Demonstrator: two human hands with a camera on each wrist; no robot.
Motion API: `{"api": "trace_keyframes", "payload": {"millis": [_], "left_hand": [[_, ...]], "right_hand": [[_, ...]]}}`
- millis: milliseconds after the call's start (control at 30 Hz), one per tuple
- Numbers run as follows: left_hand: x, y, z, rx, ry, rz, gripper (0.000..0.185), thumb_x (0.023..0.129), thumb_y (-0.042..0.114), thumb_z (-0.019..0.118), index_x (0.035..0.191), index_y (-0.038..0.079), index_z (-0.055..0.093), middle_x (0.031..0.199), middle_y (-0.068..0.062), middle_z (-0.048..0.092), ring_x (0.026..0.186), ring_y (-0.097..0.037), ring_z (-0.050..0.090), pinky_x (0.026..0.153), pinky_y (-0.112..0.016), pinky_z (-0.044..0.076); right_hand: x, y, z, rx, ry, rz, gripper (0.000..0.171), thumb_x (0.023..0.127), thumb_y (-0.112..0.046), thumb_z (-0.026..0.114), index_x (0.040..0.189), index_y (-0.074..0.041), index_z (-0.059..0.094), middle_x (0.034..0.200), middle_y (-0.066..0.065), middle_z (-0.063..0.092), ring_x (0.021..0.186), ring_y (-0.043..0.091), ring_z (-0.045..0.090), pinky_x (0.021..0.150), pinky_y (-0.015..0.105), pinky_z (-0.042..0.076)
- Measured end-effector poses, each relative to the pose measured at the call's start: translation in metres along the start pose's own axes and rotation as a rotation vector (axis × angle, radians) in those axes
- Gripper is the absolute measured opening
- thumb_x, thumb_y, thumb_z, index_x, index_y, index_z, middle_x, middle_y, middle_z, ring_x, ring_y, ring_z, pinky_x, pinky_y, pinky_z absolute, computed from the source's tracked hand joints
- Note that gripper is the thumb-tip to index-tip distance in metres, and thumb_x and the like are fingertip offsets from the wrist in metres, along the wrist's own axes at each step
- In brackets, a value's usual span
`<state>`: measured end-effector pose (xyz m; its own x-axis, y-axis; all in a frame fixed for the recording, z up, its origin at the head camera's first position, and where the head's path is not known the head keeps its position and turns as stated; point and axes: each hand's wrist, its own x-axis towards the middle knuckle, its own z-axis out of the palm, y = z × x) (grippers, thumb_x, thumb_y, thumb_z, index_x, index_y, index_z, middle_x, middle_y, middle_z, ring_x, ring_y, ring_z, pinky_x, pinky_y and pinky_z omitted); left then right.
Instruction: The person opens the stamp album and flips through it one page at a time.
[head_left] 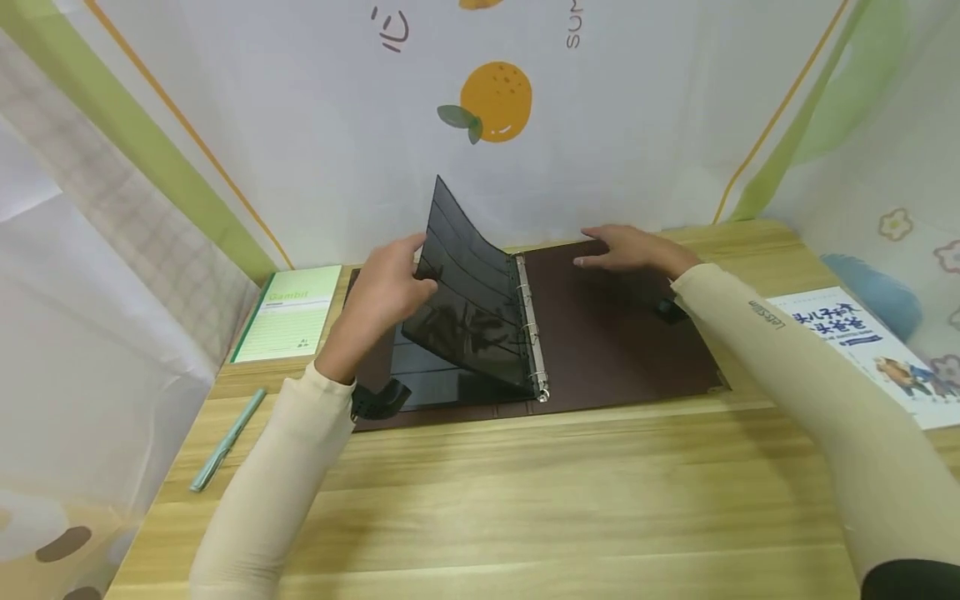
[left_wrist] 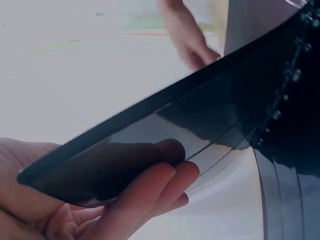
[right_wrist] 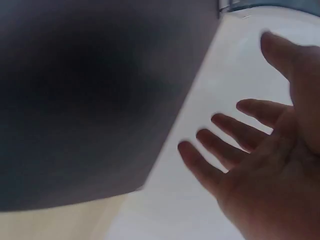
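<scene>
Your left hand (head_left: 386, 287) pinches the free outer edge of a dark plastic sleeve page (head_left: 472, 292), thumb on one face and fingers (left_wrist: 150, 192) curled under the other, so the page stands lifted and tilted above the open binder (head_left: 615, 333). From that grip the page runs away to your right and down to the metal rings (head_left: 528, 321), which hold its far edge; its long axis lies along the spine, front to back, and the grip sits near the far corner of the free edge. More dark pages lie flat directly beneath your hand. Your right hand (head_left: 633, 250) is spread, fingers straight, over the far part of the binder's brown right cover, well apart from the lifted page, so the left hand is plainly the nearer one to it. The head view alone shows the whole layout: the rings, both covers, a green notebook (head_left: 292, 312) and a pen (head_left: 225, 442) out beyond your left hand on the wooden table (head_left: 525, 500). The left wrist view shows the pinch itself and the fingers seen through the glossy plastic. The right wrist view shows the open palm (right_wrist: 260, 175) off the cover; whether fingertips touch it, you cannot tell.
</scene>
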<state>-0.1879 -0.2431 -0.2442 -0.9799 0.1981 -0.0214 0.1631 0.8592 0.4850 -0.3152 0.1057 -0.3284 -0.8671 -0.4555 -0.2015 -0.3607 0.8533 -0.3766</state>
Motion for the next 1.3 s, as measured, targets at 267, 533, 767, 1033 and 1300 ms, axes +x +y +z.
{"api": "trace_keyframes", "payload": {"millis": [267, 533, 767, 1033, 1300], "left_hand": [[-0.013, -0.039, 0.007, 0.008, -0.019, -0.027, 0.069, 0.097, 0.006, 0.059, 0.158, 0.000, 0.028, 0.143, -0.031, 0.054, 0.100, -0.038, 0.069, 0.067, -0.036, 0.043], [-0.019, -0.082, 0.031, 0.027, -0.028, -0.052, 0.069, 0.094, 0.002, 0.065, 0.156, -0.003, 0.033, 0.128, -0.035, 0.063, 0.059, -0.023, 0.059, 0.061, -0.033, 0.044], [-0.016, -0.107, 0.055, 0.067, -0.072, -0.126, 0.075, 0.092, 0.009, 0.072, 0.156, -0.003, 0.033, 0.109, -0.029, 0.072, 0.061, -0.025, 0.065, 0.060, -0.031, 0.044], [-0.021, -0.123, 0.074, 0.159, -0.093, -0.155, 0.070, 0.090, 0.023, 0.078, 0.144, -0.010, 0.048, 0.067, -0.013, 0.071, 0.058, -0.025, 0.068, 0.061, -0.037, 0.054], [-0.030, -0.126, 0.086, 0.287, -0.064, -0.113, 0.070, 0.089, 0.028, 0.078, 0.144, -0.005, 0.051, 0.132, -0.036, 0.056, 0.103, -0.047, 0.065, 0.084, -0.054, 0.055]], "right_hand": [[-0.021, 0.023, 0.019, -0.004, -0.124, 0.049, 0.097, 0.096, -0.046, 0.066, 0.160, 0.005, 0.014, 0.165, 0.034, 0.004, 0.153, 0.054, 0.001, 0.120, 0.069, 0.013], [-0.032, 0.030, 0.032, 0.024, -0.118, 0.060, 0.099, 0.094, -0.045, 0.070, 0.159, 0.006, 0.016, 0.165, 0.033, 0.002, 0.151, 0.056, -0.002, 0.119, 0.070, 0.012], [-0.031, 0.032, 0.038, 0.037, -0.114, 0.062, 0.098, 0.094, -0.045, 0.070, 0.159, 0.006, 0.016, 0.166, 0.032, 0.002, 0.152, 0.055, -0.002, 0.120, 0.070, 0.011], [-0.034, 0.038, 0.043, 0.056, -0.122, 0.063, 0.099, 0.094, -0.047, 0.069, 0.159, 0.005, 0.016, 0.166, 0.032, 0.001, 0.152, 0.055, -0.003, 0.119, 0.071, 0.011], [-0.034, 0.046, 0.056, 0.107, -0.121, 0.054, 0.094, 0.097, -0.043, 0.066, 0.161, 0.003, 0.014, 0.166, 0.031, -0.001, 0.152, 0.054, -0.007, 0.119, 0.071, 0.010]]}}
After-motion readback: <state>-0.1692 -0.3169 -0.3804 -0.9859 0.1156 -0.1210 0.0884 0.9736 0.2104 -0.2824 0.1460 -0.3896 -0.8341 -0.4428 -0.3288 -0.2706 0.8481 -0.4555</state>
